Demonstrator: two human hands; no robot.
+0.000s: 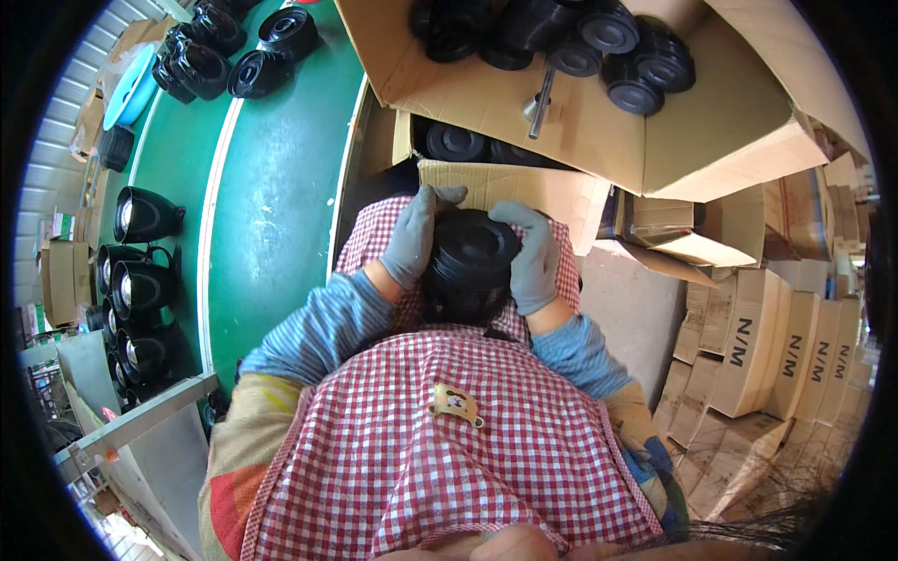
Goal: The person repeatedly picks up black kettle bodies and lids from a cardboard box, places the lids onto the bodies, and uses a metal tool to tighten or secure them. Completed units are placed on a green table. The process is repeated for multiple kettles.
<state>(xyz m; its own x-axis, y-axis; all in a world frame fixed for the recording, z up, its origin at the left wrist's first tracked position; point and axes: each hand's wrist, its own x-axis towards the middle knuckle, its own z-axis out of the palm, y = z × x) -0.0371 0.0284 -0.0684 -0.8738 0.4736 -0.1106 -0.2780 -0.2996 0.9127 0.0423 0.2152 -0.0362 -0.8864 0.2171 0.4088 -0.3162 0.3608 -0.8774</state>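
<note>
A stack of black round lids (475, 241) rests upright at my lap, the top one showing a raised ring. My left hand (413, 234), in a grey glove, presses along the stack's left side with its fingers pointing away from me. On the other side my right hand (533, 252), also gloved in grey, curls its fingers over the stack's right edge. The stack is held between both hands. Beneath it is a dark shape that I cannot make out. Just beyond my hands, more black lids (456, 142) lie in a cardboard box (505, 183).
A large open carton (599, 136) at the far side holds several black lids (636, 93) and a metal rod (541, 101). On the left runs a green-topped table (271, 196) with black pots (145, 285) and lid stacks (257, 73). Cardboard boxes (748, 346) are piled at right.
</note>
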